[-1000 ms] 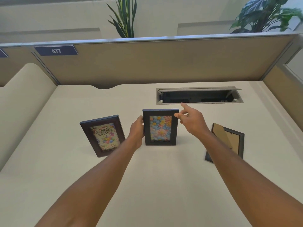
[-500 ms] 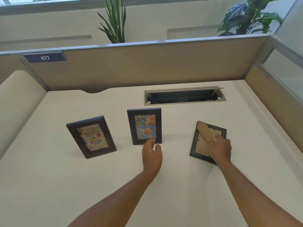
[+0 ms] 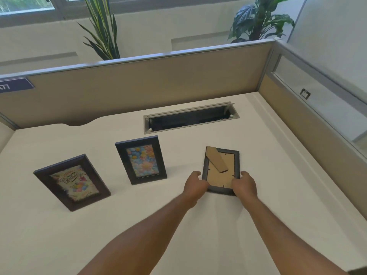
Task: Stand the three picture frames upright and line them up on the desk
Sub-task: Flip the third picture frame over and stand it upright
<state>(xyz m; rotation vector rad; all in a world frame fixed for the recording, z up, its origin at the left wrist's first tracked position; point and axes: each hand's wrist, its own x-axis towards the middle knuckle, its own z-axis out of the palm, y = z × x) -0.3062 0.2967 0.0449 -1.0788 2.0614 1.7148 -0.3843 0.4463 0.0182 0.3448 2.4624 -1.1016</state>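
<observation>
Two dark frames stand upright on the white desk (image 3: 198,225): a birthday-card frame (image 3: 72,182) at the left and a balloon-picture frame (image 3: 141,160) in the middle. A third frame (image 3: 221,171) lies face down at the right, its brown cardboard back and stand flap showing. My left hand (image 3: 195,185) grips its near left corner. My right hand (image 3: 244,183) grips its near right corner. Both hands hold the frame's near edge, which looks slightly raised off the desk.
An open cable tray slot (image 3: 190,118) is set into the desk behind the frames. Beige partition walls (image 3: 151,84) close the back and the right side (image 3: 309,124). Plants stand beyond the partition.
My left hand left the balloon frame and moved right to the face-down frame. My right hand shifted to that frame's near right corner. The view swung right.
</observation>
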